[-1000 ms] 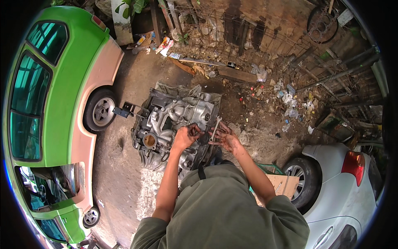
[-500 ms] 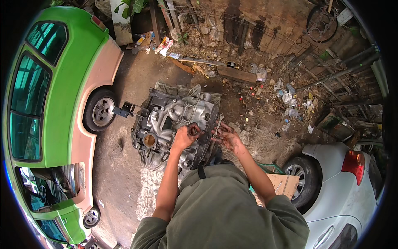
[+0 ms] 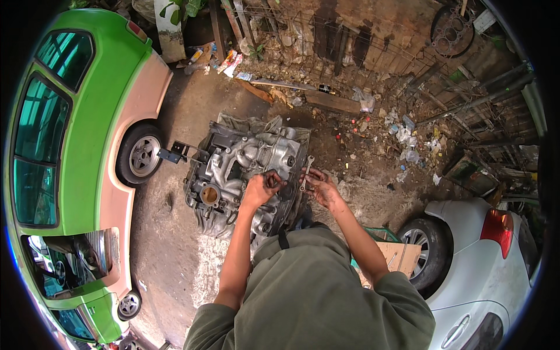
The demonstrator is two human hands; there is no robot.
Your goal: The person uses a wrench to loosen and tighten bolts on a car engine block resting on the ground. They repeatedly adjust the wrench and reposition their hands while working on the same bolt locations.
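A grey metal engine (image 3: 242, 154) with a cast intake manifold and a round brown-lined opening (image 3: 210, 195) sits on the ground in front of me. Over its near right part is my left hand (image 3: 262, 189), the blackened fingers curled together; whatever they may hold is too small to make out. My right hand (image 3: 321, 189), also grimy, is at the engine's right edge. It grips a small silver combination wrench (image 3: 307, 174), which stands almost upright in the picture between thumb and fingers.
A green and pink car (image 3: 111, 93) stands on the left, a silver car (image 3: 475, 262) at the lower right. Beside the silver car's wheel lies a brown board (image 3: 399, 256) on a green crate (image 3: 382, 234). Litter (image 3: 406, 137) and a wooden plank (image 3: 332, 104) lie along the far wall.
My right hand has turned slightly, and the wrench in it has tipped more upright. The left hand has barely moved and keeps its curled fingers.
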